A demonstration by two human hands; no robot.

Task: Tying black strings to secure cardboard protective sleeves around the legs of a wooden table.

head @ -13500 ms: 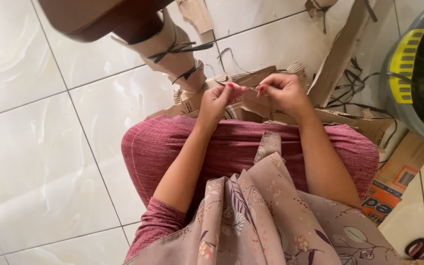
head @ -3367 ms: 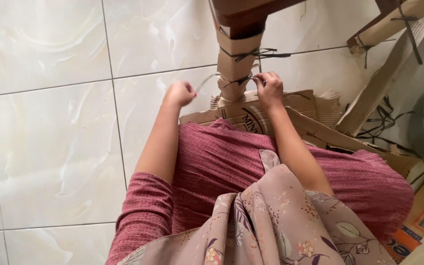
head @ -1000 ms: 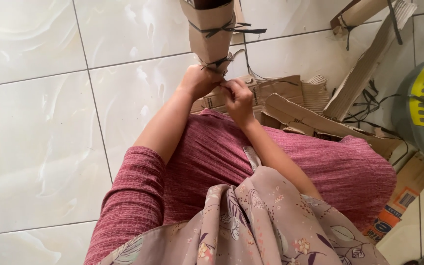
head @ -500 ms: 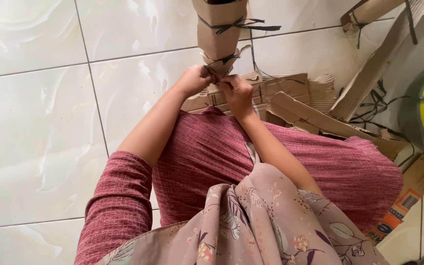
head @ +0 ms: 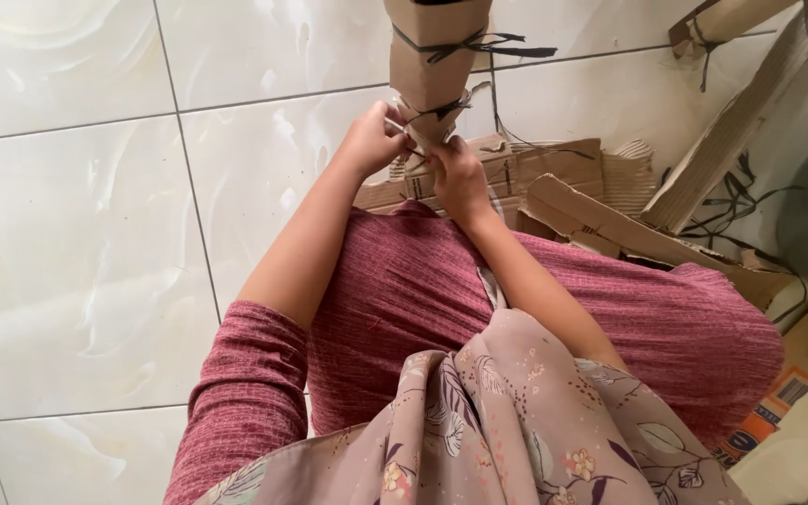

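Cardboard-wrapped post (head: 434, 56) stands upright at top centre, bound by 2 black ties (head: 465, 45); its lower end sits above the person's lap. Left hand (head: 371, 140) is closed, pinching the wrap's lower edge on the left side. Right hand (head: 457, 178) is curled against the wrap's bottom end just below; what its fingers pinch cannot be told. Flattened cardboard pieces (head: 563, 192) lie behind on the pale tiled floor (head: 67, 234).

Glossy white tiled floor (head: 77, 234) under flattened cardboard pieces (head: 554, 178).
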